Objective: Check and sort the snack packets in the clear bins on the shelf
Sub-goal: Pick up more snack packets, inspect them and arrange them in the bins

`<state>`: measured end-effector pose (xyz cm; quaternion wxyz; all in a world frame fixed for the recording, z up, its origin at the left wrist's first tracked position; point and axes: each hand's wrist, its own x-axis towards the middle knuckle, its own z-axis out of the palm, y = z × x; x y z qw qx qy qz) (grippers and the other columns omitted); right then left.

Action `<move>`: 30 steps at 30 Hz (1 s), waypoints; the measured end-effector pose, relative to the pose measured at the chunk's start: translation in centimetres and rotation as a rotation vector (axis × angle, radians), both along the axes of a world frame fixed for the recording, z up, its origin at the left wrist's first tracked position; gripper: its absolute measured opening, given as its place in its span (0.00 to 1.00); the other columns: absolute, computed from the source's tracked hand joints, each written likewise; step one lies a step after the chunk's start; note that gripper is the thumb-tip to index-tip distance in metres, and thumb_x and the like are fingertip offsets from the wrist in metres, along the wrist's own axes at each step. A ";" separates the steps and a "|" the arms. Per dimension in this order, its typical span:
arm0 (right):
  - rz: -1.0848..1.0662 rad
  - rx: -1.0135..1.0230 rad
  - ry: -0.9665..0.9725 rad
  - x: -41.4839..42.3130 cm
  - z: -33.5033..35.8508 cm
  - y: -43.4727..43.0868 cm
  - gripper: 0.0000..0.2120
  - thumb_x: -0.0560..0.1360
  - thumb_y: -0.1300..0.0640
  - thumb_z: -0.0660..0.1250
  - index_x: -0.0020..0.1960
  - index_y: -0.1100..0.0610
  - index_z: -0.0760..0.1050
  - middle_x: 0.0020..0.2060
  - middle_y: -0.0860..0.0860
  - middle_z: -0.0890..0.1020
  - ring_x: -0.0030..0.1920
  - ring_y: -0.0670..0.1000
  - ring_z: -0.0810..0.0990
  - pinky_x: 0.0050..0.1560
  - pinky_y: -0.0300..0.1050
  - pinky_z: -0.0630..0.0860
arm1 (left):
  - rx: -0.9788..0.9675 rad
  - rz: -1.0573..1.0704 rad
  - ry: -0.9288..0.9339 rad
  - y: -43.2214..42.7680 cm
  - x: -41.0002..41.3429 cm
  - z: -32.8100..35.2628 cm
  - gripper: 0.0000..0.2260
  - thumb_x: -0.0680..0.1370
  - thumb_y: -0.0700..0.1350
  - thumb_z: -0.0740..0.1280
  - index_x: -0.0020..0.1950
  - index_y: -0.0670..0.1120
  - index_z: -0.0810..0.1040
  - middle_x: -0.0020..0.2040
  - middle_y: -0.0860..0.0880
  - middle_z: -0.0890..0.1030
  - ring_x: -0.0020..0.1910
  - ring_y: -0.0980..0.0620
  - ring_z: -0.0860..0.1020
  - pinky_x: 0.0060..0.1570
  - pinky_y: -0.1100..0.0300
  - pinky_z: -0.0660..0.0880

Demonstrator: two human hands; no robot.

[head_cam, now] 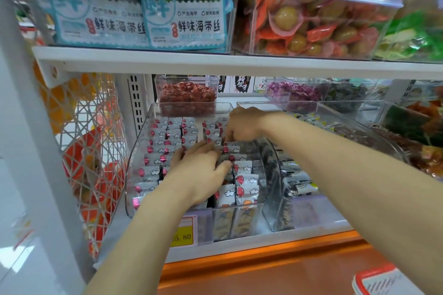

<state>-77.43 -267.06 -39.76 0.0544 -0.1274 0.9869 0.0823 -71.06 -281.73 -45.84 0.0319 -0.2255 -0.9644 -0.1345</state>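
Note:
A clear bin [137, 151] on the lower shelf holds rows of small white snack packets [163, 143] with red balloons and clouds. Both hands are inside it. My left hand [199, 170] lies flat over the middle rows, its fingers extended and pressing on the packets. My right hand [244, 124] is further back, fingers curled down, pinching a packet [231, 147] in the right-hand row. The packets under both hands are hidden.
To the right stands a second clear bin [335, 112] with black-and-white packets. Behind are bins of red [187, 98] and purple [294, 91] sweets. The upper shelf [215, 61] hangs low overhead. A yellow price tag [183, 235] is on the bin front. A white mesh side panel [79, 141] stands at left.

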 end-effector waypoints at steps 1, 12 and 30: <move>0.018 -0.068 -0.004 -0.1 0.1 0.0 0.20 0.75 0.67 0.55 0.61 0.55 0.77 0.65 0.54 0.74 0.60 0.55 0.74 0.54 0.44 0.72 | 0.004 -0.001 -0.006 0.0 0.0 0.0 0.21 0.81 0.57 0.49 0.70 0.50 0.67 0.77 0.51 0.57 0.76 0.52 0.50 0.73 0.46 0.44; -0.049 -0.009 0.318 -2.4 -0.8 -1.5 0.04 0.74 0.65 0.64 0.42 0.58 0.73 0.65 0.63 0.69 0.62 0.64 0.70 0.57 0.50 0.70 | 0.036 -0.005 -0.015 0.1 0.6 0.6 0.18 0.80 0.55 0.52 0.62 0.46 0.71 0.69 0.49 0.68 0.72 0.49 0.58 0.71 0.43 0.51; -0.077 -0.528 0.895 8.6 -0.9 0.8 0.01 0.78 0.64 0.59 0.49 0.61 0.67 0.45 0.56 0.72 0.39 0.57 0.72 0.36 0.51 0.70 | 0.428 0.077 0.213 -1.2 2.2 2.0 0.13 0.80 0.44 0.59 0.60 0.41 0.76 0.57 0.45 0.77 0.54 0.48 0.74 0.49 0.59 0.69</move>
